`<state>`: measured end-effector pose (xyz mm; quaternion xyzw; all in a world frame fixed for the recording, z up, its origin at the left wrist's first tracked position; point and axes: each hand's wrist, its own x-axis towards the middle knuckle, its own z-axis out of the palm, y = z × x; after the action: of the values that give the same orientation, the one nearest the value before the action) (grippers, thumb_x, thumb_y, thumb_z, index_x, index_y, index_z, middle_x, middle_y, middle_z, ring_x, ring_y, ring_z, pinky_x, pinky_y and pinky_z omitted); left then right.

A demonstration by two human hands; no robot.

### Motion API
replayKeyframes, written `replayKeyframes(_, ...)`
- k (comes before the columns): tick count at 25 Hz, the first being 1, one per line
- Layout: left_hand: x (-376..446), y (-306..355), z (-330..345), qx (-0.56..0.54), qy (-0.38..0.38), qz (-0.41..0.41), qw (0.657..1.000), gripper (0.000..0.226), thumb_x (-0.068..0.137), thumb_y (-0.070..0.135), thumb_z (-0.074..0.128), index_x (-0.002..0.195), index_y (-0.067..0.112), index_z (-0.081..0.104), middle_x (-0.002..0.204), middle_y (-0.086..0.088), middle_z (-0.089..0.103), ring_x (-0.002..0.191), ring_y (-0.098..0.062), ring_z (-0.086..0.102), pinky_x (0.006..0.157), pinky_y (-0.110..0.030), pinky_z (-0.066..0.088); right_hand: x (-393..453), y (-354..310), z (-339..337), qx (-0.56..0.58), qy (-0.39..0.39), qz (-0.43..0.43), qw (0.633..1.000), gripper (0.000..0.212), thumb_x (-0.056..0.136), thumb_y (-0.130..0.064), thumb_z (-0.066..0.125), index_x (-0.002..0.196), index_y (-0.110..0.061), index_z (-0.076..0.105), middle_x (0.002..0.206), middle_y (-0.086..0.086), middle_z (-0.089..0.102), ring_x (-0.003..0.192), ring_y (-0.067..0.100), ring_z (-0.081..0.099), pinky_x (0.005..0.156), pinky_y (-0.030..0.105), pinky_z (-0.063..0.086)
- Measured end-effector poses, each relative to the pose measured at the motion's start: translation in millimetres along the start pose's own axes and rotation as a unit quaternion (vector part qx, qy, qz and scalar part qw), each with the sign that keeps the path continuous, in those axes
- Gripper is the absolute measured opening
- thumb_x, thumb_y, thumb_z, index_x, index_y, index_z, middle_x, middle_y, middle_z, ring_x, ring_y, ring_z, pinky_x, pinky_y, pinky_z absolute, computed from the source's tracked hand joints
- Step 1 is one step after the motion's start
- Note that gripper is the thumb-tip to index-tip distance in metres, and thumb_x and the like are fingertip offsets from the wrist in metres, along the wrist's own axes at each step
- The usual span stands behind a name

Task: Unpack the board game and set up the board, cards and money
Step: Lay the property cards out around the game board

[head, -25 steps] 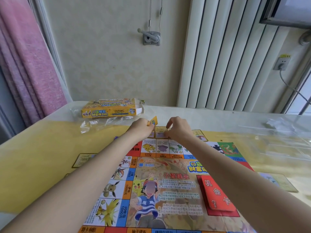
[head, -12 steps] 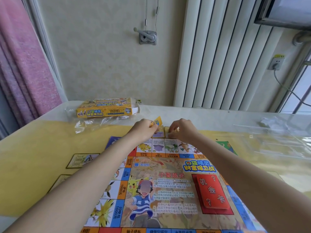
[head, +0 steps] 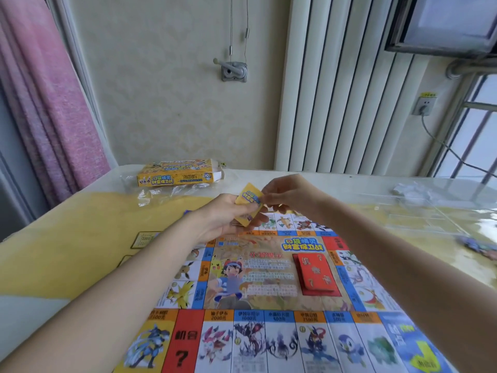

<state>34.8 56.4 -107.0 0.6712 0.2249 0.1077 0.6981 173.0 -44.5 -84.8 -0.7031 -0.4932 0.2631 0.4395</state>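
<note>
We hold a small yellow stack of cards (head: 248, 204) tilted above the far edge of the colourful paper game board (head: 269, 278). Left hand (head: 228, 219) grips its lower end; right hand (head: 287, 193) pinches the top card's upper right corner. Long axis runs up and away, right fingertips nearer. Yellow cardboard game box (head: 174, 174) lies beyond.

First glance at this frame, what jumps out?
The colourful game board spread across the near table, a red card stack lying right of its centre. Above its far edge, the left hand holds a small yellow card deck while the right hand pinches the top card. The yellow game box lies far left.
</note>
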Motion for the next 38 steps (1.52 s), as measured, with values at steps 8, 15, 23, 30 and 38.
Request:
replayKeyframes(8,-58,4,22,-0.118,-0.013,0.017,0.993,0.023,0.088,-0.006,0.052,0.104,0.005,0.063,0.085,-0.007,0.068,0.073,-0.015,0.065,0.065,-0.024,0.056,-68,-12,2,0.149,0.027,0.018,0.988,0.013,0.087,0.002,0.056,0.084,-0.006,0.065,0.077,0.01,0.067,0.067,0.015,0.065,0.056,0.018,0.052)
replayKeyframes(15,-76,17,41,-0.016,0.089,0.077,0.993,0.028,0.087,-0.007,0.054,0.099,0.015,0.066,0.087,-0.003,0.066,0.077,-0.013,0.063,0.066,-0.023,0.056,-90,-25,2,0.201,0.013,0.05,0.978,0.012,0.086,0.005,0.055,0.089,-0.005,0.06,0.086,0.012,0.066,0.083,0.022,0.066,0.07,0.023,0.058)
replayKeyframes(23,-94,19,33,0.138,0.122,0.081,0.98,0.025,0.086,-0.007,0.056,0.1,0.01,0.069,0.085,-0.006,0.068,0.067,-0.01,0.063,0.061,-0.016,0.056,-100,-40,4,0.059,0.041,0.018,0.997,0.032,0.083,0.006,0.059,0.112,-0.008,0.057,0.091,0.013,0.066,0.074,0.017,0.061,0.059,0.019,0.053)
replayKeyframes(30,-114,10,15,0.245,0.06,0.053,0.966,0.02,0.085,-0.001,0.062,0.092,0.017,0.068,0.095,-0.004,0.068,0.082,-0.013,0.06,0.072,-0.021,0.051,-112,-39,34,-0.108,-0.132,0.066,0.983,0.034,0.08,0.003,0.065,0.113,-0.004,0.058,0.091,0.015,0.066,0.067,0.016,0.062,0.058,0.018,0.051)
replayKeyframes(38,-136,-1,1,0.376,-0.034,0.002,0.926,0.021,0.084,0.002,0.064,0.088,0.022,0.069,0.08,0.007,0.068,0.072,-0.001,0.062,0.067,-0.014,0.051,-134,-18,50,-0.035,-0.204,0.077,0.975,0.02,0.084,0.004,0.059,0.1,-0.007,0.063,0.09,0.018,0.067,0.069,0.013,0.064,0.065,0.019,0.052)
